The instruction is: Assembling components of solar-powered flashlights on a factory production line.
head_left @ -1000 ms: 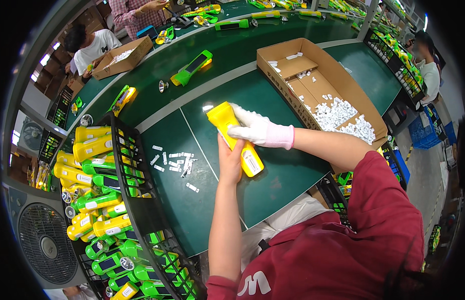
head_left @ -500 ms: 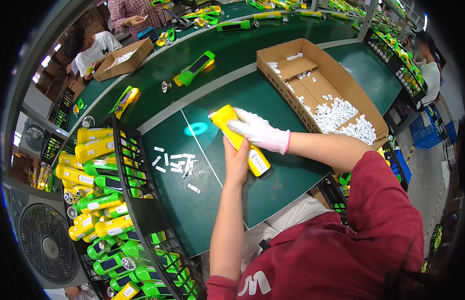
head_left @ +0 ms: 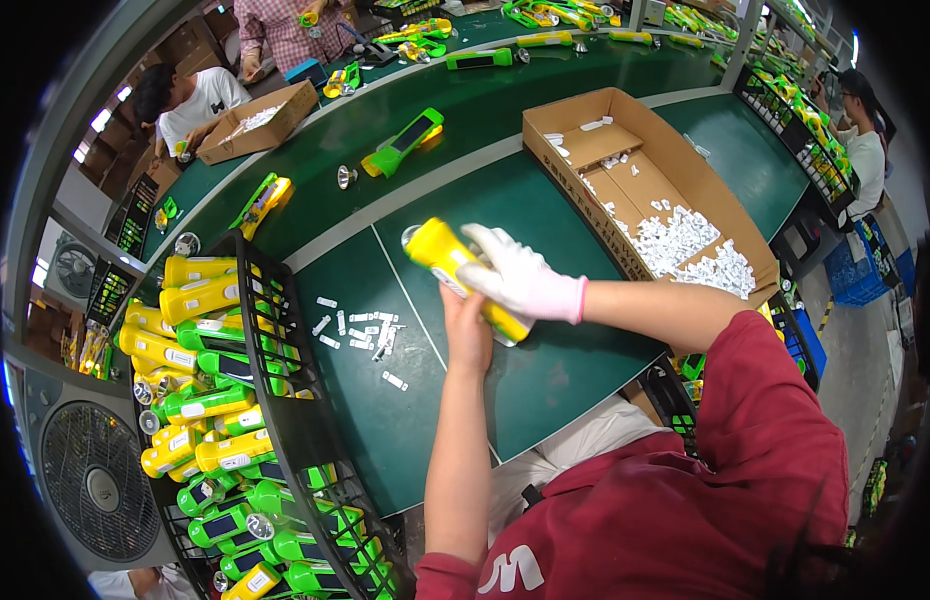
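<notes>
A yellow flashlight [head_left: 440, 247] is held tilted above the green table, its head toward the upper left and somewhat blurred. Bare, my left hand [head_left: 468, 325] wraps its body from below. My right hand [head_left: 525, 277], in a white glove with a pink cuff, lies over the flashlight's upper side, thumb and fingers around it; the far fingertips are slightly smeared by motion. Small white plastic pieces [head_left: 363, 332] lie scattered on the table to the left of my hands. Behind my right hand stands a shallow cardboard box [head_left: 625, 262] with a heap of similar white pieces.
A black crate [head_left: 285, 440] packed with yellow and green flashlights stands at the left, near a fan [head_left: 103, 485]. Beyond the table, a green conveyor belt [head_left: 315, 205] carries a green flashlight [head_left: 405, 145] and others. Co-workers sit across the belt and at the far right.
The flashlight has turned in my hands and its lower end has drawn in. My right-hand fingers have shifted along it. The bluish light spot on the table is gone.
</notes>
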`<control>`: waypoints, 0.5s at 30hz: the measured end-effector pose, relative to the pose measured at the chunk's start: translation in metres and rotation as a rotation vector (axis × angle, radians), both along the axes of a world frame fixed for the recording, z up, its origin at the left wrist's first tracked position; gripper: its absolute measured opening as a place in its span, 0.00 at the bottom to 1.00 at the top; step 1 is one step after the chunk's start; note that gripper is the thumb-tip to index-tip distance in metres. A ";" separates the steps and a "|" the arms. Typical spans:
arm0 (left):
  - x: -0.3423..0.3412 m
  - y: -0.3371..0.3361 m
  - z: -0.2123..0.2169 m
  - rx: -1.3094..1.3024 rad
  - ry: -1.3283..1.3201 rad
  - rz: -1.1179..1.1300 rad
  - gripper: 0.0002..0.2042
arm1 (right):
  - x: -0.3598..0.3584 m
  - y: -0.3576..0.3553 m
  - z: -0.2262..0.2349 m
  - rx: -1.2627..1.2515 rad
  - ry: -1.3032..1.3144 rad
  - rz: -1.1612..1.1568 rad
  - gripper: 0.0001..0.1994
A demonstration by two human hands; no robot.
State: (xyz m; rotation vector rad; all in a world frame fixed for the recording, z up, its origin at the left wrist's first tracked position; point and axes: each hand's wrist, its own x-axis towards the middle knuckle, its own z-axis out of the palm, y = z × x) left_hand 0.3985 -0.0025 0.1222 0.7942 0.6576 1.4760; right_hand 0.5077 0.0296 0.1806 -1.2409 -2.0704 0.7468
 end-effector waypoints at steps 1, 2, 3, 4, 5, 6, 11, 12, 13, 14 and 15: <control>-0.006 0.000 0.001 0.006 -0.122 0.001 0.23 | -0.003 -0.009 0.003 -0.004 -0.064 -0.015 0.35; -0.012 0.000 0.004 0.014 -0.247 0.000 0.23 | -0.002 -0.017 0.015 0.050 -0.136 0.048 0.36; -0.018 0.001 0.005 -0.004 -0.271 -0.026 0.24 | -0.005 -0.023 0.023 0.035 -0.260 0.072 0.35; -0.020 0.001 0.005 -0.002 -0.271 -0.024 0.24 | -0.008 -0.028 0.027 0.021 -0.384 0.096 0.35; -0.022 0.001 0.006 -0.001 -0.325 -0.042 0.25 | -0.010 -0.030 0.024 0.060 -0.448 0.087 0.33; -0.023 0.001 0.006 0.000 -0.379 -0.060 0.25 | -0.011 -0.029 0.024 0.063 -0.447 0.088 0.33; -0.029 0.004 0.020 0.118 -0.179 -0.027 0.32 | -0.011 -0.012 0.039 -0.154 -0.308 0.028 0.25; -0.031 0.005 0.021 0.118 -0.179 -0.028 0.32 | -0.011 -0.004 0.039 -0.153 -0.307 0.027 0.25; -0.032 0.007 0.021 0.134 -0.148 -0.053 0.33 | -0.012 0.004 0.037 -0.148 -0.306 0.013 0.24; -0.034 0.009 0.021 0.149 -0.116 -0.079 0.33 | -0.012 0.014 0.038 -0.142 -0.304 -0.003 0.22; -0.038 0.010 0.021 0.177 -0.085 -0.063 0.34 | -0.015 0.023 0.052 -0.346 -0.159 -0.011 0.22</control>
